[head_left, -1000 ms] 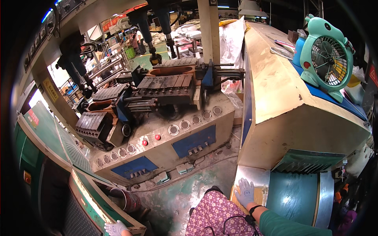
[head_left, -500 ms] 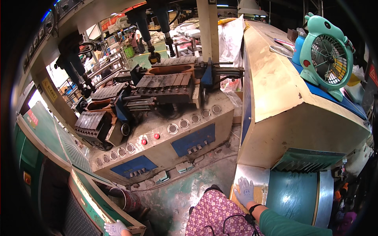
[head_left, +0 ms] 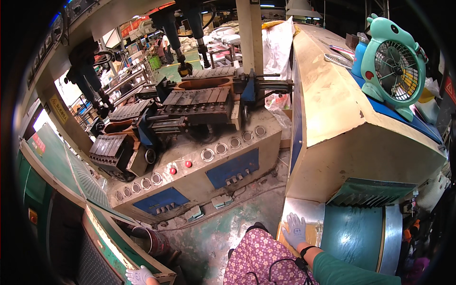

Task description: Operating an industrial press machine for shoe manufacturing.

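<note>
My right hand [head_left: 296, 231], in a pale grey work glove, lies flat with fingers stretched on the tan edge panel [head_left: 312, 233] beside a conveyor. The blue-green conveyor belt [head_left: 352, 237] runs out from under a beige machine housing [head_left: 332, 104], through a dark green strip curtain [head_left: 373, 194]. At the lower left, my left hand [head_left: 139, 275], gloved alike, rests fingers out on the corner of a green metal frame [head_left: 111, 242]. Neither hand holds anything. A flowered purple apron [head_left: 266, 254] covers my lap between them.
Ahead stands a pressing machine [head_left: 199, 175] with clamps, gauges and two red buttons [head_left: 188, 164]. A green animal-shaped fan [head_left: 394, 66] and a blue bottle [head_left: 360, 57] sit on the housing. A bucket [head_left: 157, 243] stands on the floor by the green frame. People are at work far behind.
Both hands stay where they were. The view has shifted very slightly.
</note>
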The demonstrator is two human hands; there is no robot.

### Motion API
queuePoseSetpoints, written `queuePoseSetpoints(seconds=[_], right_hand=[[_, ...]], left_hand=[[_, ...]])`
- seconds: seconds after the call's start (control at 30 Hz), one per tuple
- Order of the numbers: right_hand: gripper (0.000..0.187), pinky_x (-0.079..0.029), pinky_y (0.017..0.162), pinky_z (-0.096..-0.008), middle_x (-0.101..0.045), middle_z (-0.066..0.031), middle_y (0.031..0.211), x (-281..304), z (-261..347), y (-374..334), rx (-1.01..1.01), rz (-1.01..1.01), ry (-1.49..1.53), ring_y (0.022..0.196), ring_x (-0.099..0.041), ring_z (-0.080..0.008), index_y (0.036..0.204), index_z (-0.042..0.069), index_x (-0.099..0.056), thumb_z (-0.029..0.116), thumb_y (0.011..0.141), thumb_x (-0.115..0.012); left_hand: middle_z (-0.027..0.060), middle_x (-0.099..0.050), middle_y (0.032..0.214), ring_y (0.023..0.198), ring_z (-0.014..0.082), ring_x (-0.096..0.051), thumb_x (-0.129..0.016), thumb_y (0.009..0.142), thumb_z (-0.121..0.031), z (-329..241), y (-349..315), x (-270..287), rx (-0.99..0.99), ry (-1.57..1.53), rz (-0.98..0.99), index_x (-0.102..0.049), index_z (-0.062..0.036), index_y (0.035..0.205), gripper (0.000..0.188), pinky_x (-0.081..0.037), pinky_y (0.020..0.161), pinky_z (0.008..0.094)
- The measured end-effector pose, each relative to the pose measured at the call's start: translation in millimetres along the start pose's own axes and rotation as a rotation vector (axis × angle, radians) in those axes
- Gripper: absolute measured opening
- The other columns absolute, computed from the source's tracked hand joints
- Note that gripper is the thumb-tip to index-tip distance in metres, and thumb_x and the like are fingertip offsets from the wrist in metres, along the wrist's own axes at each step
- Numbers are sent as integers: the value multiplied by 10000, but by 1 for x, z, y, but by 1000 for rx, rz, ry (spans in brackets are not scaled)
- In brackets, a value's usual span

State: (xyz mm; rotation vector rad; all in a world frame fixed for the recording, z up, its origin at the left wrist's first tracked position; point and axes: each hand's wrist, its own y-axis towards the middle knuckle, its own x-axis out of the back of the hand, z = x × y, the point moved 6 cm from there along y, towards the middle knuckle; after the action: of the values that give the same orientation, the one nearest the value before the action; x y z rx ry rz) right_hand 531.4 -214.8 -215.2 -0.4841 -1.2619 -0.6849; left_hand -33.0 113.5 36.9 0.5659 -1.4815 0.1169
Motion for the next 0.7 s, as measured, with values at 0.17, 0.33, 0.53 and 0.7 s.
queuePoseSetpoints(seconds=[0.17, 0.33, 0.53, 0.7], right_hand=[[714, -135, 1252, -563, -410, -125, 1617, 2, -4, -2, -11, -19, 13, 1518, -327, -285, 1530, 66, -450, 494, 965, -533], [712, -135, 1252, -564, -413, -125, 1615, 1, -1, 0, 3, -27, 5, 1514, -331, -286, 1526, 66, -457, 494, 962, -535], [714, -131, 1253, -567, -409, -124, 1619, 0, -1, 0, -7, -20, 11, 1517, -327, -285, 1527, 66, -454, 494, 962, -538], [716, -127, 1254, -569, -404, -125, 1624, -3, -4, -1, -6, -19, 4, 1522, -321, -287, 1526, 69, -454, 497, 959, -542]], left_hand=[[270, -723, 1099, 999, 430, -701, -741, 783, -452, -7, 1, -6, -44, -9, -21, -729, 40, 1137, 607, -554, 920, 513], [286, -723, 1086, 990, 441, -699, -739, 787, -436, 1, 1, -5, -20, -60, -1, -731, 47, 1131, 592, -554, 918, 520], [300, -719, 1084, 988, 450, -695, -743, 785, -411, -6, -4, 5, -49, -89, -1, -730, 53, 1120, 573, -553, 916, 522], [299, -719, 1085, 989, 458, -690, -738, 784, -400, -6, -4, 5, -45, -96, 2, -727, 56, 1131, 573, -551, 923, 525]])
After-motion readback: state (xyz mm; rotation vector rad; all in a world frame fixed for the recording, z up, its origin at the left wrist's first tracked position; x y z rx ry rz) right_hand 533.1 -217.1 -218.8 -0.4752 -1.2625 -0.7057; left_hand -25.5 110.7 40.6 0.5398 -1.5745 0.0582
